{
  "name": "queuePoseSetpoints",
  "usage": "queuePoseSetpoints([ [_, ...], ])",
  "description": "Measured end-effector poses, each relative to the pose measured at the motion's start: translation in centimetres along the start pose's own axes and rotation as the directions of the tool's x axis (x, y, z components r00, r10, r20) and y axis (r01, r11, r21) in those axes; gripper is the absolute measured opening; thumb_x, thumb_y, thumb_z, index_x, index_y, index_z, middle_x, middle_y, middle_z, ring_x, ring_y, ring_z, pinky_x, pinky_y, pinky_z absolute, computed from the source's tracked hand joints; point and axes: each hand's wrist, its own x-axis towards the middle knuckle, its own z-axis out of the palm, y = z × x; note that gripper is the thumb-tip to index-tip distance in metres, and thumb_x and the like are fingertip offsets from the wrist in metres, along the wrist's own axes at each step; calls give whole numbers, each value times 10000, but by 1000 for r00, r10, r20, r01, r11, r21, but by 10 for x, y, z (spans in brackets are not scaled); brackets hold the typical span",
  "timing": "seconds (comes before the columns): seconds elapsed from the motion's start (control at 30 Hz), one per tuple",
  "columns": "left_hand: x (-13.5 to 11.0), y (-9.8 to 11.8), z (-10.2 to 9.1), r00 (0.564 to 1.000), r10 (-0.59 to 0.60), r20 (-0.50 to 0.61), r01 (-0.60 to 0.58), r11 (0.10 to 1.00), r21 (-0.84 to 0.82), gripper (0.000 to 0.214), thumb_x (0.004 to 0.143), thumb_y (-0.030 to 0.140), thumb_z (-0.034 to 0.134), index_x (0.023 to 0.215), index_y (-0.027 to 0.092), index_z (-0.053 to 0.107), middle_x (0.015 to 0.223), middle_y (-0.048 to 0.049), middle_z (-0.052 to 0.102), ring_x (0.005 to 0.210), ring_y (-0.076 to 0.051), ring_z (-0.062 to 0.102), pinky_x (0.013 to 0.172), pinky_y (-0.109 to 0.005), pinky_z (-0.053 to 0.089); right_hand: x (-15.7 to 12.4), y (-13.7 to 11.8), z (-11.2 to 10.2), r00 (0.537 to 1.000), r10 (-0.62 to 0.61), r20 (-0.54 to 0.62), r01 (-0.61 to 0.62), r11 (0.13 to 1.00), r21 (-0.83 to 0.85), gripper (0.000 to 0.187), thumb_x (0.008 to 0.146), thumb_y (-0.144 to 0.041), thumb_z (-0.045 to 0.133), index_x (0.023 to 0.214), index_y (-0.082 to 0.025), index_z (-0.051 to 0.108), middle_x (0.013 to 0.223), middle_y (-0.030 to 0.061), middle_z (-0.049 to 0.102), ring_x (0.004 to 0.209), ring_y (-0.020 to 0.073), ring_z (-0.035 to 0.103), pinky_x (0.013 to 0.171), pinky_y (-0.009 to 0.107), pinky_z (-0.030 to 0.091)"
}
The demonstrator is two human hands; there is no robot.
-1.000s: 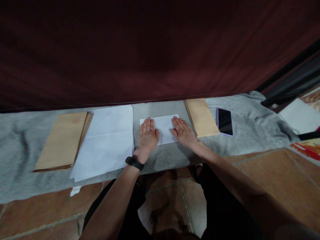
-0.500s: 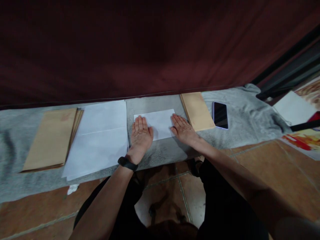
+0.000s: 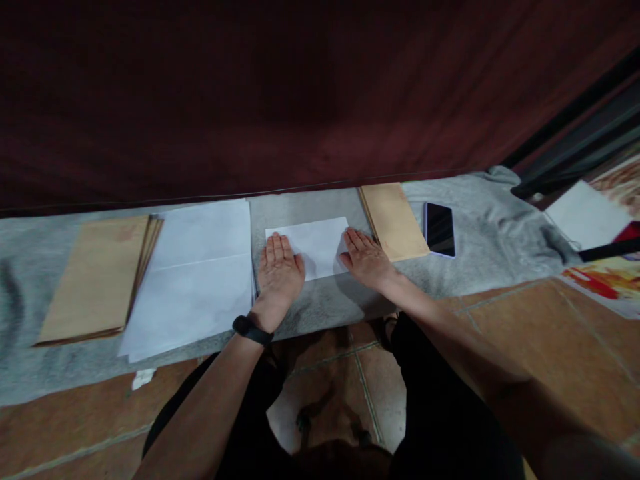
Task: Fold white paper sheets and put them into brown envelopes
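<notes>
Bare grey desk (image 3: 320,307) lay open in front of the folded paper (image 3: 315,243). White sheets (image 3: 200,280) crowded its left side, brown envelopes (image 3: 393,220) and a phone (image 3: 439,229) its right. A dark curtain (image 3: 300,100) closed off the far edge.

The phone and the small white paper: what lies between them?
A stack of brown envelopes lies between the phone and the white paper, seen in the head view. The right hand rests flat at the paper's right edge.
</notes>
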Motion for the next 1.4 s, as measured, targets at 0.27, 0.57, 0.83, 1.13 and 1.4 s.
queuePoseSetpoints([
  [0.27, -1, 6, -2, 995, 40, -95, -48, 995, -87, 653, 959, 276, 337, 1532, -31, 281, 1615, -241, 272, 1528, -326, 206, 1243, -536, 172, 4, -2, -13, 997, 50, 50, -52, 998, 40, 606, 1021, -336, 387, 1514, 16, 368, 1599, 209, 332, 1486, 318, 320, 1214, 456, 275],
  [0.57, -8, 38, 7, 952, 305, -9, -299, 928, -222, 604, 981, 210, 257, 1560, 39, 248, 1623, -178, 303, 1540, -243, 169, 1256, -489, 186, 13, -27, -11, 989, -134, -55, 143, 970, 198, 587, 1066, -416, 261, 1567, -114, 312, 1638, 111, 292, 1524, 216, 240, 1251, 417, 227],
  [0.83, -6, 27, 9, 972, 235, -8, -234, 966, -113, 586, 997, 235, 272, 1540, 17, 293, 1630, -181, 281, 1539, -250, 181, 1263, -449, 168, 13, -25, 14, 987, -135, -84, 146, 978, 152, 592, 1069, -437, 244, 1562, -120, 326, 1633, 117, 302, 1519, 227, 254, 1245, 429, 232],
  [1.13, -6, 8, 12, 993, 115, -38, -117, 991, -63, 607, 1013, 319, 301, 1550, 35, 279, 1631, -184, 267, 1533, -262, 197, 1250, -453, 192, 10, -20, 25, 979, -63, -192, 69, 997, 26, 595, 1058, -414, 326, 1539, -64, 350, 1593, 168, 361, 1485, 266, 335, 1202, 460, 295],
  [1.4, -11, -1, 8, 998, 38, -43, -40, 999, -28, 614, 1006, 318, 328, 1546, 28, 293, 1627, -198, 261, 1529, -277, 212, 1242, -467, 209, 3, -12, 27, 966, -28, -258, 22, 999, -26, 582, 1051, -383, 352, 1518, -36, 382, 1563, 191, 406, 1460, 292, 377, 1168, 468, 345],
])
